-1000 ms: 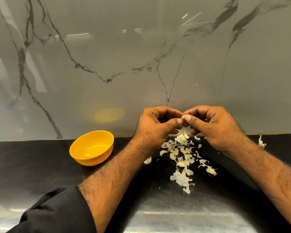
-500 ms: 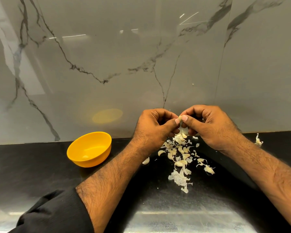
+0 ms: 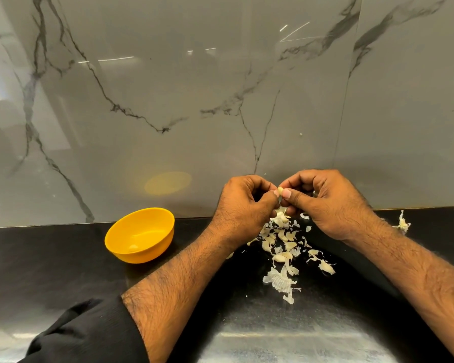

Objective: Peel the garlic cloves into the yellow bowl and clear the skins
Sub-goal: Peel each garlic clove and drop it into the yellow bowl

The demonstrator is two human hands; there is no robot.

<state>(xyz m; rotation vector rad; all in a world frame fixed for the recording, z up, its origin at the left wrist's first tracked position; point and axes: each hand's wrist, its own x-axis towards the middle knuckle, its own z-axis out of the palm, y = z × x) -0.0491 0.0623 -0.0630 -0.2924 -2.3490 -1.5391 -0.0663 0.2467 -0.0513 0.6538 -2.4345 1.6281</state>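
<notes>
A garlic clove (image 3: 280, 191) is pinched between the thumbs and fingertips of my left hand (image 3: 243, 203) and my right hand (image 3: 328, 203), held just above the black counter near the wall. Below my hands lies a scattered pile of cloves and papery skins (image 3: 283, 247). The yellow bowl (image 3: 140, 235) stands on the counter to the left of my left forearm, with one small pale clove (image 3: 133, 247) at its bottom.
A grey marble-patterned wall (image 3: 220, 100) rises right behind my hands. A garlic remnant (image 3: 402, 224) lies on the counter (image 3: 37, 258) beyond my right wrist. My left sleeve (image 3: 84, 334) is black and pushed up the forearm.
My hands stay together on the clove; the thumbs have shifted slightly on it. The view has tilted a little; bowl and pile are unmoved.
</notes>
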